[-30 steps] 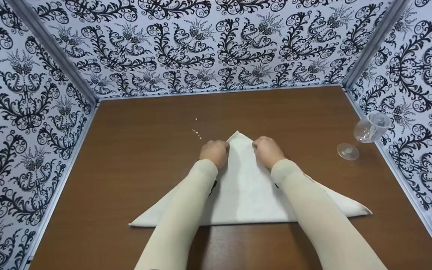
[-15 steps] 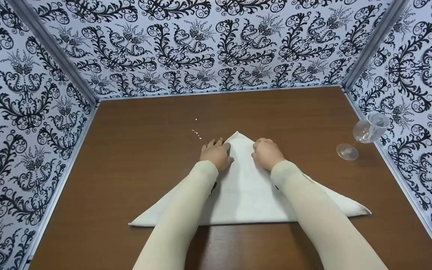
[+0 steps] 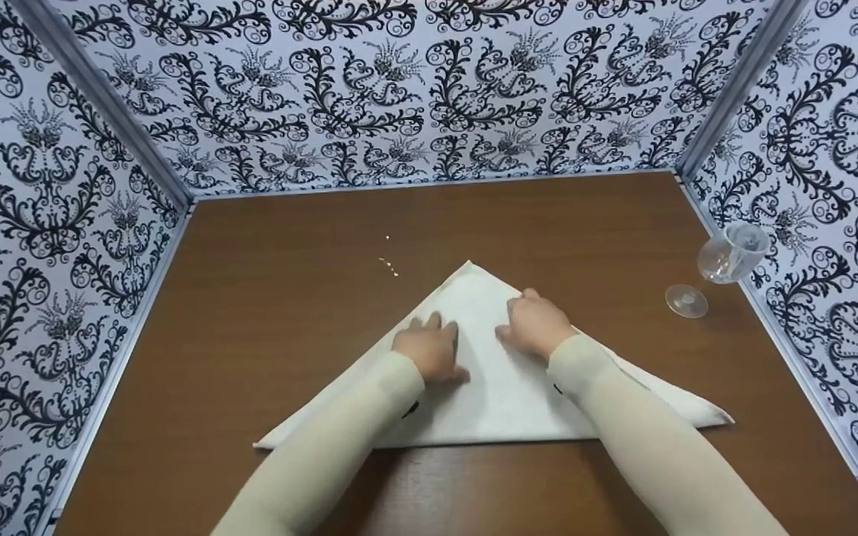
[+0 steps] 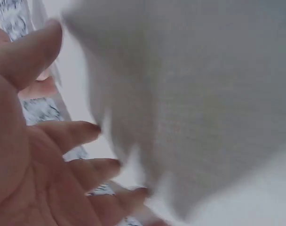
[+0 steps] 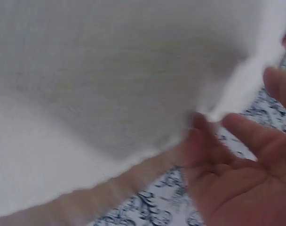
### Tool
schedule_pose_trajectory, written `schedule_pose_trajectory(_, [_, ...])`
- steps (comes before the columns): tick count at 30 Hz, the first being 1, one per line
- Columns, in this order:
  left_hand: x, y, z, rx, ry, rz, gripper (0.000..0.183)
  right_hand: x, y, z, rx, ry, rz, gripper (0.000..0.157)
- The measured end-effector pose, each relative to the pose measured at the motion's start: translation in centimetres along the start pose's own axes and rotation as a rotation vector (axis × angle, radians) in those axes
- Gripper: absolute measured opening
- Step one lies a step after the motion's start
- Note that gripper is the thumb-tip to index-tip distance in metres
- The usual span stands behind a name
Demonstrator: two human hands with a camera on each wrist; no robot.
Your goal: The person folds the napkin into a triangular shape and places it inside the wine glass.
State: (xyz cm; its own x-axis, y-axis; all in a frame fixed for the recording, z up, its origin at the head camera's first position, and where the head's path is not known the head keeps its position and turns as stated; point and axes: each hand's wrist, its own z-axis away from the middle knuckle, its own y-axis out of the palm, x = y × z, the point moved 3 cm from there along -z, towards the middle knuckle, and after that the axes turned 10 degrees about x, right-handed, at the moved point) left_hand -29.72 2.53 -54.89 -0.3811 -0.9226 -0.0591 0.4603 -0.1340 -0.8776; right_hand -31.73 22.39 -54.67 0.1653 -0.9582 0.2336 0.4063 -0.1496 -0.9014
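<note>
A white cloth napkin [image 3: 482,406], folded into a triangle, lies on the brown table with its peak pointing away and its long fold toward me. On its left half rests my left hand [image 3: 427,350], fingers spread and thumb pointing inward. My right hand [image 3: 539,325] lies at the right slanted edge, its thumb over the cloth. In the left wrist view, the fingertips [image 4: 110,162] touch the cloth, which rises in small creases at them. The right wrist view is blurred; there the fingers [image 5: 256,136] are loosely extended against the cloth's edge.
A clear stemmed glass [image 3: 731,257] stands at the right, close to the patterned side wall. Small white specks [image 3: 390,266] lie on the table [image 3: 280,298] beyond the napkin. Patterned panels [image 3: 354,82] enclose the back and both sides.
Both hands, earlier curled at the edges near the peak, have slid down toward me. The left has spread its fingers and moved further than the right. The napkin keeps its triangle shape.
</note>
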Motion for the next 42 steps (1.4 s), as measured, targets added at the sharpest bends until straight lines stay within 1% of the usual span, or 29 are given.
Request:
schedule_pose_trajectory(1, [0.0,0.1,0.7,0.014,-0.009,-0.005,0.096,0.1,0.0,0.7,0.038,0.011,0.012,0.051])
schedule_pose_trajectory(4, [0.1,0.5,2.3,0.055,-0.024,-0.001,0.106,0.2,0.2,2.6,0.160,0.056,0.026,0.075])
schedule_pose_trajectory(6, [0.3,0.8,3.0,0.074,-0.022,0.029,0.111,0.0,0.6,3.8,0.241,0.090,0.003,0.093])
schedule_pose_trajectory(8, [0.7,1.3,3.4,0.093,-0.028,0.070,0.116,-0.4,1.1,4.7,0.301,0.118,-0.049,0.111])
schedule_pose_trajectory(11, [1.4,2.3,3.8,0.120,-0.047,0.137,0.122,-1.0,2.0,5.7,0.344,0.128,-0.106,0.126])
schedule_pose_trajectory(14, [2.1,3.1,4.1,0.141,-0.072,0.183,0.126,-1.4,2.8,6.2,0.347,0.111,-0.124,0.135])
schedule_pose_trajectory(18, [2.6,3.5,4.4,0.151,-0.076,0.211,0.128,-1.5,3.5,6.4,0.340,0.140,-0.133,0.143])
schedule_pose_trajectory(22, [2.6,3.4,4.5,0.158,-0.073,0.231,0.129,-1.5,3.8,6.4,0.329,0.167,-0.136,0.148])
schedule_pose_trajectory(27, [2.7,3.2,4.3,0.158,-0.080,0.242,0.130,-1.5,3.7,6.2,0.327,0.172,-0.126,0.149])
schedule_pose_trajectory(35, [3.0,3.0,3.9,0.155,-0.077,0.232,0.131,-1.4,3.6,5.6,0.340,0.167,-0.130,0.152])
schedule_pose_trajectory(42, [3.3,3.1,3.6,0.145,-0.070,0.213,0.130,-1.3,3.4,5.3,0.341,0.167,-0.108,0.150])
